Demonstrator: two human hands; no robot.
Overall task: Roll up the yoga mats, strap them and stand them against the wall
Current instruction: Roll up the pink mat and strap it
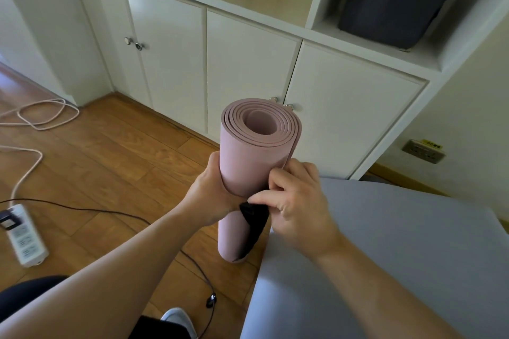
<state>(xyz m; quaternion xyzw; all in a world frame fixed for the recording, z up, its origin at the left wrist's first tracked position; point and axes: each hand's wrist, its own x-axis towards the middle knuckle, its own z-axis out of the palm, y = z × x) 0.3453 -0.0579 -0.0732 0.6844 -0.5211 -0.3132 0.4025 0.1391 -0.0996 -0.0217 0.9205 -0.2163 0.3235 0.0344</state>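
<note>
Rolled pink mat (pixel 249 162) upright on the wood floor (pixel 110 162), lower end down beside a grey mat (pixel 385 242) spread flat at right, white cupboard (pixel 248 63) just behind. Left hand (pixel 212 195) curled round the roll's middle from the left side. Right hand (pixel 297 198) pinching a black strap (pixel 254 217) against the roll's front, fingers bent, strap hanging down the pink surface. On the floor at left, a white power strip (pixel 23 237) and loops of pale cable (pixel 41 113); thin black cord (pixel 110 210) trailing past a grey shoe (pixel 179 319).
</note>
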